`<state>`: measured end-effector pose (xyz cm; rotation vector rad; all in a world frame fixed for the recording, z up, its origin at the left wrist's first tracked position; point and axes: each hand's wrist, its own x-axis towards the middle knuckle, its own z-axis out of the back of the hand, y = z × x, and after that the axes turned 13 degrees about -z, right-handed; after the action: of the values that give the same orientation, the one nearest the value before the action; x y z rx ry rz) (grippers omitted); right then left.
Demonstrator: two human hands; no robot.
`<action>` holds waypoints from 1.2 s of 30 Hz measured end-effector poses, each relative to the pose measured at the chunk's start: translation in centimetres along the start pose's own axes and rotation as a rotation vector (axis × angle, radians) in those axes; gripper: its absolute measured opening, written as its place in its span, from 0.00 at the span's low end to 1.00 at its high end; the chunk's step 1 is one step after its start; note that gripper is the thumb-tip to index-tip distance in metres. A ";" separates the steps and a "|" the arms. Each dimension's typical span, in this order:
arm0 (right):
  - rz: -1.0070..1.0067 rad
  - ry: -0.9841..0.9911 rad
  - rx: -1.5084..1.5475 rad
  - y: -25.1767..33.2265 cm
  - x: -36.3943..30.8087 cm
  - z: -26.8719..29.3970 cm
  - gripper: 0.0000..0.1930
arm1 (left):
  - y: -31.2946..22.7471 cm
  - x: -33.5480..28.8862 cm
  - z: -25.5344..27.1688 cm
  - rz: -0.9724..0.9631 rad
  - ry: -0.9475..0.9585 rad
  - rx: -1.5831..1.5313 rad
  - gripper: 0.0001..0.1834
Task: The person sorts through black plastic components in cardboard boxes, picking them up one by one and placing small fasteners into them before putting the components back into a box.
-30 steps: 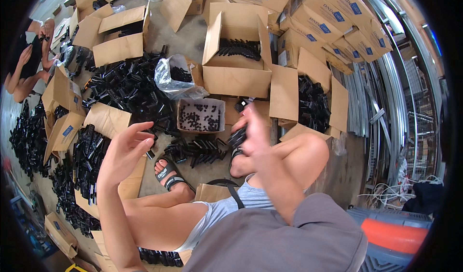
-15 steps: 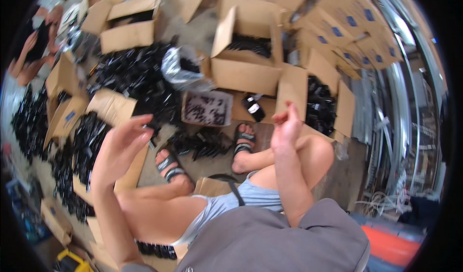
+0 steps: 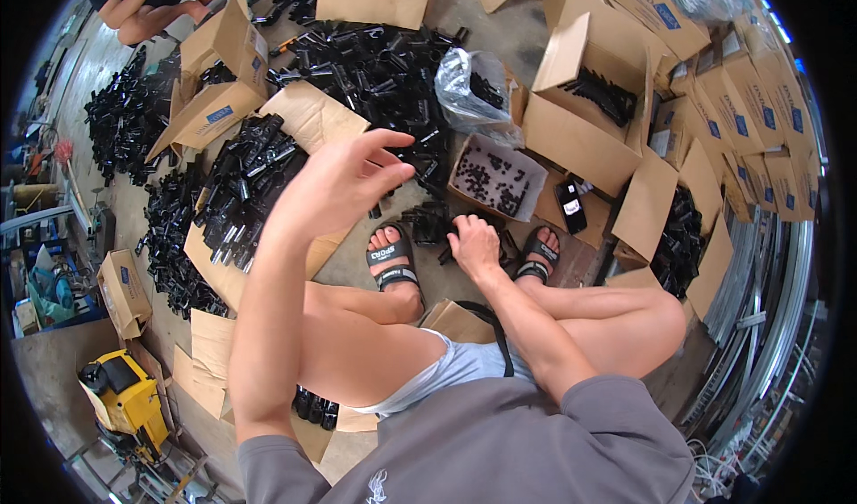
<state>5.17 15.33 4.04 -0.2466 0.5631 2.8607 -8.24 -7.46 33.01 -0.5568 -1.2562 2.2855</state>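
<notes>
My left hand [image 3: 350, 181] is raised above the black parts on the floor. Its fingers are curved, with a gap between them and the thumb, and nothing shows in it. Down between my sandalled feet, my right hand [image 3: 476, 241] is at a small heap of black parts [image 3: 423, 222]. Its fingers bend downward onto the heap; the fingertips are hidden, so what they hold cannot be made out. Just beyond it stands a low box [image 3: 538, 183] with small dark pieces scattered inside. Larger heaps of shiny black tube-like parts [image 3: 254, 178] lie left of my feet.
A clear plastic bag [image 3: 457, 102] stands behind the low box. Open cartons [image 3: 571, 138] hold black parts; stacked cartons [image 3: 750, 102] stand at right. A flat black phone-like object [image 3: 569, 206] lies near my right foot. A yellow machine [image 3: 134, 397] sits lower left; another person's arm [image 3: 134, 4] shows upper left.
My right hand has dropped from mid-air to the heap between my feet. My left hand has moved right, still raised. The view has shifted, so the scene sits further right.
</notes>
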 end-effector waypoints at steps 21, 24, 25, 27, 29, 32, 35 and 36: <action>-0.109 -0.149 -0.232 0.6 -2.0 -3.6 0.08 | 29.0 0.2 -17.5 -0.439 0.332 0.484 0.30; -0.133 -0.138 -0.093 1.3 -3.4 -2.4 0.09 | 24.5 -0.1 -19.1 -0.297 0.420 0.631 0.26; -0.140 -0.129 -0.061 1.3 -3.8 -1.0 0.09 | 24.2 0.0 -19.3 -0.367 0.366 0.632 0.25; -0.134 -0.114 0.007 1.1 -4.2 2.6 0.09 | 25.3 0.6 -19.8 -0.424 0.290 0.636 0.24; -0.138 -0.114 0.082 2.0 -4.4 3.4 0.09 | 32.0 1.6 -20.8 -0.424 0.268 0.647 0.22; -0.259 -0.123 0.300 1.6 -4.7 5.2 0.10 | 30.6 1.6 -19.5 -0.429 0.346 0.639 0.17; -0.351 -0.144 0.524 0.9 -4.2 7.5 0.09 | 27.3 1.5 -16.4 -0.263 0.297 0.188 0.14; -0.367 -0.143 0.584 0.6 -3.7 8.1 0.09 | 26.5 1.6 -15.9 -0.213 0.272 0.037 0.14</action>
<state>7.65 17.30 12.43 -0.0380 1.1473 2.2265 -6.18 -8.45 2.13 -0.6611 -1.0837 1.9775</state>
